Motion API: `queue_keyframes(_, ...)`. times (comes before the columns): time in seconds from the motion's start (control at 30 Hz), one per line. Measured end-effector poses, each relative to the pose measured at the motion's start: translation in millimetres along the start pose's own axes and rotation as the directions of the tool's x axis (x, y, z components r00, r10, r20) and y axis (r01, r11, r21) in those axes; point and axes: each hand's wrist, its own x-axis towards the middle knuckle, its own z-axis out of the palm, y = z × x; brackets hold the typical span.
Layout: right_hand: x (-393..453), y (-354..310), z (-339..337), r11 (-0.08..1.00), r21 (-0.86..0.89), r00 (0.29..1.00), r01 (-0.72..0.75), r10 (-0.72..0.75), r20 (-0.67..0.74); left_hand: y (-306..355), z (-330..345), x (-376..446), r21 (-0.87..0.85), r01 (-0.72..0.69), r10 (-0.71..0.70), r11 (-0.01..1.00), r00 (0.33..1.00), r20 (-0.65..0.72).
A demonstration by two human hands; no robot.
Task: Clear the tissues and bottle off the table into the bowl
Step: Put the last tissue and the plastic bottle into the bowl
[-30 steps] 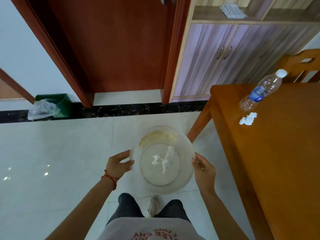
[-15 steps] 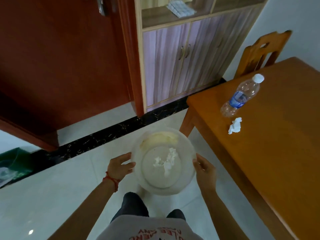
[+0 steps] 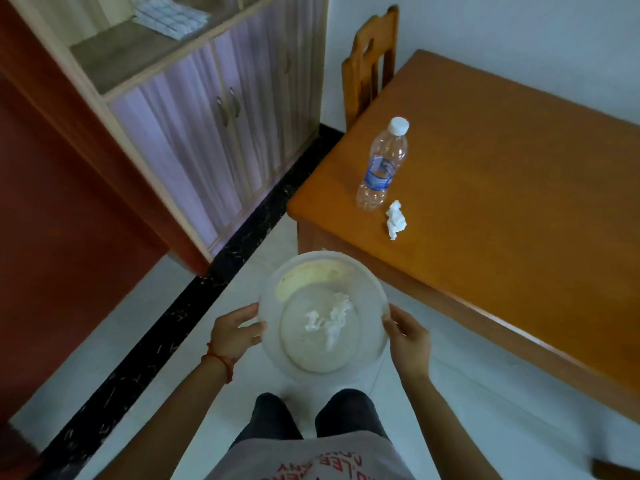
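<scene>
I hold a translucent white plastic bowl (image 3: 370, 289) in front of me, above the floor. My left hand (image 3: 233, 332) grips its left rim and my right hand (image 3: 408, 332) grips its right rim. Crumpled white tissues (image 3: 332, 318) lie in the bowl's bottom. On the orange wooden table (image 3: 502, 202) to the right, a clear plastic bottle (image 3: 382, 164) with a white cap and blue label lies near the corner. A crumpled white tissue (image 3: 395, 220) sits just right of the bottle's base.
A wooden chair (image 3: 370, 60) stands at the table's far end by the white wall. A cabinet (image 3: 214, 109) with purple doors and a red door (image 3: 62, 220) are to the left. White floor tiles with a black strip (image 3: 180, 313) lie below.
The view has swung right and nearer to the table; the bottle and tissue now sit closer to the centre. Both hands keep the same hold on the bowl.
</scene>
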Motion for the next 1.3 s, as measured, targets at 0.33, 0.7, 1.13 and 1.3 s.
queue_keyframes(0.33, 15.0, 6.6, -9.9, 0.997, -0.006, 0.994, -0.070, 0.070, -0.079, 13.9, 24.9, 36.6, 0.086, 0.032, -0.038, 0.996, 0.997, 0.073)
queue_keyframes(0.7, 50.4, -3.1, -12.1, 0.986, -0.162, 0.999, -0.034, 0.036, 0.010, 13.8, 28.6, 46.1, 0.096, 0.041, -0.044, 0.995, 0.999, 0.025)
queue_keyframes(1.13, 180.5, -58.2, 12.1, 0.942, -0.306, 0.990, 0.137, -0.137, 0.021, 10.3, 34.8, 40.2, 0.111, 0.085, -0.076, 0.990, 0.994, -0.081)
queue_keyframes(1.3, 208.4, -62.4, 25.5, 0.866, -0.436, 0.968, 0.245, -0.192, 0.161, 7.7, 33.4, 33.7, 0.066, 0.091, -0.083, 0.994, 0.990, -0.116)
